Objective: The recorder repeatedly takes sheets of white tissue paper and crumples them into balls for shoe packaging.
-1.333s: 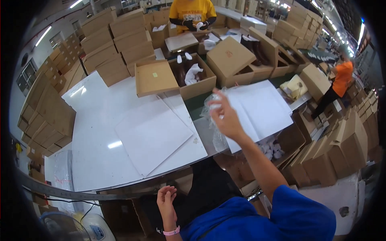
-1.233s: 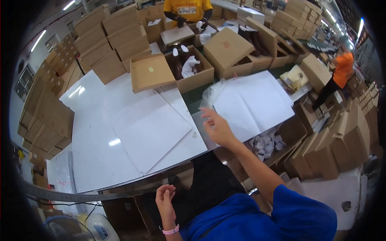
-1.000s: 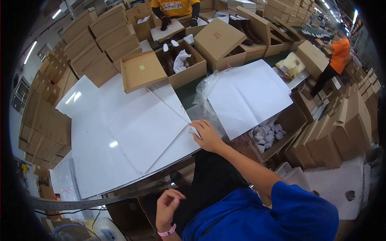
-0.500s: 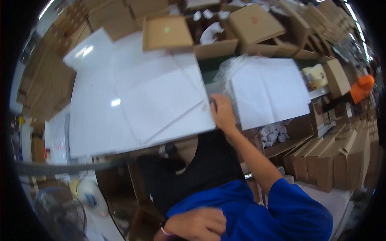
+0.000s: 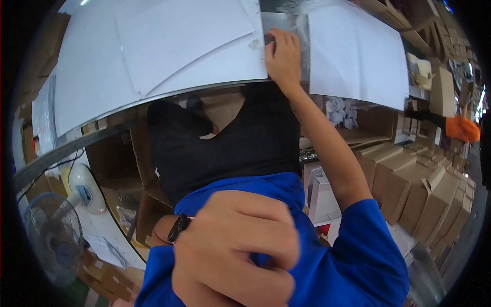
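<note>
Close in front of my chest, my left hand (image 5: 235,250) is raised large in view, its fingers curled in. The palm side is hidden, so I cannot make out what is in it, if anything. A dark watch (image 5: 178,228) is on that wrist. My right hand (image 5: 284,57) rests at the right edge of the white table (image 5: 258,66), its fingers bent around a small dark object (image 5: 269,39) by the thumb. White paper sheets (image 5: 184,38) lie on the table to its left. To its right lies a stack of large white sheets (image 5: 355,51).
Crumpled white paper (image 5: 341,112) fills a carton under the sheets. Several brown cardboard boxes (image 5: 409,192) stand in rows at the right. A blue-rimmed fan (image 5: 53,238) stands at the lower left. Another person in an orange top (image 5: 462,128) is at the far right.
The view has tipped down, so the table sits higher in it. My left hand has risen from my lap toward the camera. My right hand stays at the table edge.
</note>
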`<action>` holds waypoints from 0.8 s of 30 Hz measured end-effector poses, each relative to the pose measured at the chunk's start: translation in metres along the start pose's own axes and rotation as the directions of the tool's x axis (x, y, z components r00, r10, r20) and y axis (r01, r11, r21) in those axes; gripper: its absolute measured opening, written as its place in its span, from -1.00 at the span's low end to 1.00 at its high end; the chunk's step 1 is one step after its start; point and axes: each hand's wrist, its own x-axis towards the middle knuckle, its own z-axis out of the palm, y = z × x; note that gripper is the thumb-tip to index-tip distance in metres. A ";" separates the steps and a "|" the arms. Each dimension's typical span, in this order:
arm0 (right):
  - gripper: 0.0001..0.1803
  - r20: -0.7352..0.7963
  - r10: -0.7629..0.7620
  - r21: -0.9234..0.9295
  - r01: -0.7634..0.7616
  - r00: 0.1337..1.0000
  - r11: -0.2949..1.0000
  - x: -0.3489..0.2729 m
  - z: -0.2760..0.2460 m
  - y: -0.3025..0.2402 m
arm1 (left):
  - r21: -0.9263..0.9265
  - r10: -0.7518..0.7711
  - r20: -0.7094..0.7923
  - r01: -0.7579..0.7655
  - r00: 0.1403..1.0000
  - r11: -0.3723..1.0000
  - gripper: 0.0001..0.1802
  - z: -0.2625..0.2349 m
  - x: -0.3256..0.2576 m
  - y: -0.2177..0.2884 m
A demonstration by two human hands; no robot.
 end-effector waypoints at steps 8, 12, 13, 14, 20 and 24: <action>-0.70 -0.008 -0.033 -0.038 0.033 0.999 0.999 -0.010 -0.013 0.002 | -0.475 0.188 -0.094 -0.211 0.978 0.854 -0.64 0.018 0.006 -0.035; -0.65 0.035 0.009 -0.030 -0.008 0.999 1.000 -0.012 -0.007 -0.008 | -0.532 -0.224 -0.272 0.047 0.936 0.845 -0.69 0.047 -0.020 0.003; -0.66 0.038 0.021 -0.026 -0.020 0.999 0.999 -0.013 -0.004 -0.013 | -0.521 -0.218 -0.288 0.039 0.932 0.853 -0.69 0.045 -0.018 0.003; -0.66 0.049 0.010 -0.016 -0.010 0.999 1.000 -0.012 -0.004 -0.015 | -0.421 -0.163 -0.249 0.045 0.955 0.906 -0.70 0.040 -0.016 0.000; -0.62 0.037 0.050 -0.007 -0.050 0.998 0.999 -0.002 -0.016 -0.003 | -0.192 -0.026 -0.011 0.023 1.000 0.981 -0.72 0.003 -0.012 0.000; -0.42 0.188 0.061 0.059 -0.073 0.980 0.996 -0.002 -0.017 -0.001 | -0.300 -0.103 0.337 0.210 0.936 0.931 -0.57 -0.009 -0.038 -0.007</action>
